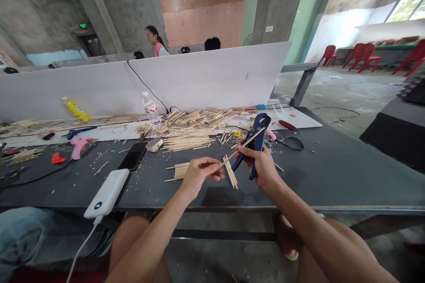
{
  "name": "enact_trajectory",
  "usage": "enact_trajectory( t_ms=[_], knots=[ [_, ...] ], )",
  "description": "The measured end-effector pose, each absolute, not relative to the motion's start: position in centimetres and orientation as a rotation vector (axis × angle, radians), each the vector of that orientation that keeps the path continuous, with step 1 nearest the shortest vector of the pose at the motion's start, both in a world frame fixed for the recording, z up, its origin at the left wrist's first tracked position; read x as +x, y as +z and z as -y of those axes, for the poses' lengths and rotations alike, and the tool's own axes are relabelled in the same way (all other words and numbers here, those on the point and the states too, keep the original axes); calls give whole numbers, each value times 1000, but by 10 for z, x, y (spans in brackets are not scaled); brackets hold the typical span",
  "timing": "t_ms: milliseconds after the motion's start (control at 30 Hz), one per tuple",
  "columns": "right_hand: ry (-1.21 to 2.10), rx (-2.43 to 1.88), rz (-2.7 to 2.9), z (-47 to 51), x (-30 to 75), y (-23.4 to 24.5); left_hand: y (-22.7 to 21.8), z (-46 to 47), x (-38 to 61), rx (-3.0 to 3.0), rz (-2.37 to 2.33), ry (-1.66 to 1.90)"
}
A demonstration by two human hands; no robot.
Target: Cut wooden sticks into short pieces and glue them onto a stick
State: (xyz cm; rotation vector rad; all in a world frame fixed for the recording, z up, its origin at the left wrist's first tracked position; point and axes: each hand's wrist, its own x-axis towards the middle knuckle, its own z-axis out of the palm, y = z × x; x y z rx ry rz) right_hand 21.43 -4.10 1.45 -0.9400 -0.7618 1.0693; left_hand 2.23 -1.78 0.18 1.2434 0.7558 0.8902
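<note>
My left hand (pixel 199 176) pinches a thin wooden stick (pixel 242 146) above the dark table. The stick slants up and away, past the fingers of my right hand (pixel 260 164), to the jaws of a blue-handled pipe cutter (pixel 256 143). My right hand grips that cutter's handles. Below my hands, a loose bundle of wooden sticks (pixel 230 171) lies on the tabletop. A small glued stick panel (pixel 181 171) sits just left of it, beneath my left hand.
Wooden stick models (pixel 195 120) and loose sticks spread along the dark table (pixel 299 176). Nearby are a phone (pixel 133 156), a corded white power bank (pixel 106 193), and a pink glue gun (pixel 78 147). A white partition (pixel 206 79) stands behind, with a person (pixel 156 43) beyond it.
</note>
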Motion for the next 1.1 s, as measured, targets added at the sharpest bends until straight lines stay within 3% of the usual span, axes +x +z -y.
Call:
enact_trajectory(
  t_ms=[467, 767, 933, 1100],
  knots=[
    [1100, -943, 790, 43, 218, 17, 3, 17, 24, 1334, -829, 923],
    [1263, -1244, 1120, 40, 216, 10, 11, 6, 1, 1161, -859, 1384],
    [991, -1580, 1638, 53, 192, 16, 14, 6, -8, 1156, -861, 1560],
    [766, -1654, 1827, 60, 171, 21, 15, 10, -7, 1247, -883, 1543]
  ],
)
